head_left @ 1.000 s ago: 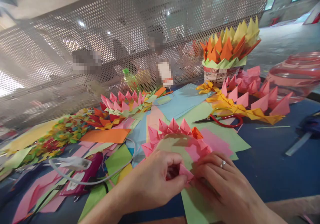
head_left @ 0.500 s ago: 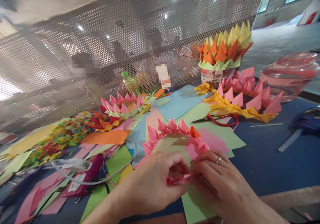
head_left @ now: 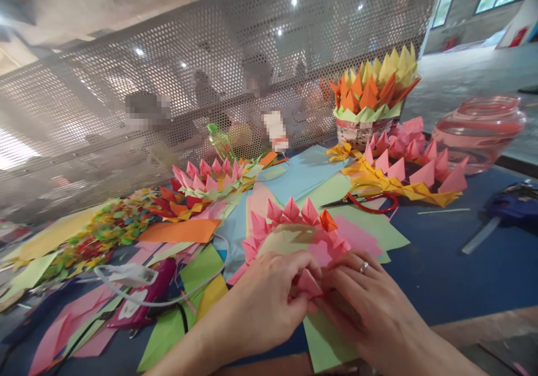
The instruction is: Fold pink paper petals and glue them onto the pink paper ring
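Close in front of me, my left hand [head_left: 263, 300] pinches a folded pink paper piece [head_left: 309, 283] between thumb and fingertips. My right hand [head_left: 367, 303], with a ring on one finger, is closed at the right side of the same piece; its fingertips hide part of the paper. Just beyond both hands curves a chain of pink folded paper points [head_left: 291, 210], with one orange paper point [head_left: 328, 221] at its right. Under my hands lies a light green paper sheet [head_left: 330, 337]. How the pinched piece joins the chain is hidden by my fingers.
Red-handled scissors [head_left: 374, 202] lie beyond my right hand. A blue glue gun [head_left: 510, 205] and a clear jar [head_left: 479, 135] are on the right. Left are a magenta device [head_left: 147, 300] with cables and paper scraps [head_left: 90, 309]. A layered paper basket [head_left: 365, 126] stands behind.
The pink piece in my left fingers has turned, so a broad pointed face now shows where a narrow folded edge was. The view has shifted slightly.
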### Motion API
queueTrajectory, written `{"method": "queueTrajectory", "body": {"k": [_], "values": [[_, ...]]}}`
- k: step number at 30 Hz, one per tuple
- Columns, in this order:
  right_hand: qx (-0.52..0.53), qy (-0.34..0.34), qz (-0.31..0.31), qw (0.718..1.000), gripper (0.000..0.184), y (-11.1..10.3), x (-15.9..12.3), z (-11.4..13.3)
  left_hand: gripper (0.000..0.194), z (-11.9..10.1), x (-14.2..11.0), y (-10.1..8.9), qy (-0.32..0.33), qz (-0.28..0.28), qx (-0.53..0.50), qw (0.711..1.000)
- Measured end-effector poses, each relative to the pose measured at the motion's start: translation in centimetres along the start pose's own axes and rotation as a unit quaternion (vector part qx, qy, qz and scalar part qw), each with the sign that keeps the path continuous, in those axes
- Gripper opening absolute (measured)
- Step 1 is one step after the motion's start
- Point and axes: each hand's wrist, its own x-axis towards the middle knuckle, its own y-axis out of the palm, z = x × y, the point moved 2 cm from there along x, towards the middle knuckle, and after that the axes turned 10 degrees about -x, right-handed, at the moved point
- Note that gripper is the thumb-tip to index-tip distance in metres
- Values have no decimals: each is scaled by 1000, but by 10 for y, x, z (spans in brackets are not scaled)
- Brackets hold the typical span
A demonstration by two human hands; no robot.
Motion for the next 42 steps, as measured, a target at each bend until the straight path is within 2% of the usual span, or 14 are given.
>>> {"method": "queueTrajectory", "body": {"k": [10, 15, 17, 21, 24, 27, 31, 34, 37, 42], "values": [[-1, 1, 25, 1000, 5, 3, -3, -1, 20, 4, -6, -2, 35, 6, 14, 999], [-2, 1, 32, 999, 6, 1, -5, -2, 25, 0, -13, -18, 40, -8, 8, 999], [-3, -2, 34, 999, 8, 1, -4, -2, 24, 0, -16, -28, 39, -45, 2, 998], [-11, 5, 37, 999, 16, -1, -2, -3, 18, 4, -28, -38, 38, -157, 11, 987], [-13, 14, 42, 999, 26, -1, 1, -3, 20, 7, -46, -32, 39, -224, 21, 974], [15, -10, 58, 998, 18, 0, 3, 0, 22, 7, -66, -19, 65, -279, 27, 958], [48, -21, 61, 997, 13, -1, 7, 1, 25, 7, -77, -7, 94, -282, 16, 955], [71, 36, 86, 993, 16, 2, 20, -5, 20, 4, -71, -7, 121, -280, 12, 952], [82, 82, 116, 987, 22, 5, 41, -14, 6, -2, -67, -11, 146, -335, 5, 931], [77, 91, 111, 987, 24, 8, 79, -23, 11, -17, -86, -7, 213, -468, 9, 858]]}}
